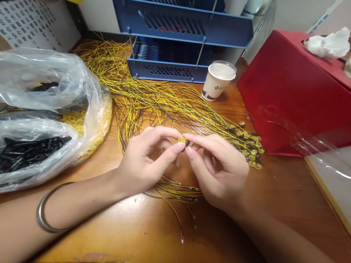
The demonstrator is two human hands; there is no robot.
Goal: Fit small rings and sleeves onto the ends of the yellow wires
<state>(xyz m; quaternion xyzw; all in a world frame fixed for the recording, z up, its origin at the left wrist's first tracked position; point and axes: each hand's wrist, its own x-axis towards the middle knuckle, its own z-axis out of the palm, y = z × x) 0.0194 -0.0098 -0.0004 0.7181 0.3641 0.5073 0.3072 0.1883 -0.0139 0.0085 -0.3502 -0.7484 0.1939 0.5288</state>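
Just above the middle of the wooden table (pixel 125 231), both hands meet at their fingertips. My left hand (pixel 149 156) pinches a small yellow plastic cap (pixel 181 140) between thumb and forefinger. Against the cap's right side sits a small black piece (pixel 187 142), which my right hand (pixel 223 168) pinches with thumb and forefinger. The two pieces touch; whether one sits inside the other I cannot tell. Beneath the hands lie several loose yellow and black wires (pixel 182 191) with small metal tips. Behind the hands spreads a large bundle of yellow and black wires (pixel 164 98), partly hidden by the fingers.
Clear plastic bags (pixel 91 90) at the left hold black parts (pixel 32 152) and yellow caps (pixel 74 121). Finished-looking wire ends with yellow caps (pixel 253 151) lie at right. Behind are a blue tray rack (pixel 180 24), a paper cup (pixel 217 84) and a red box (pixel 303 94).
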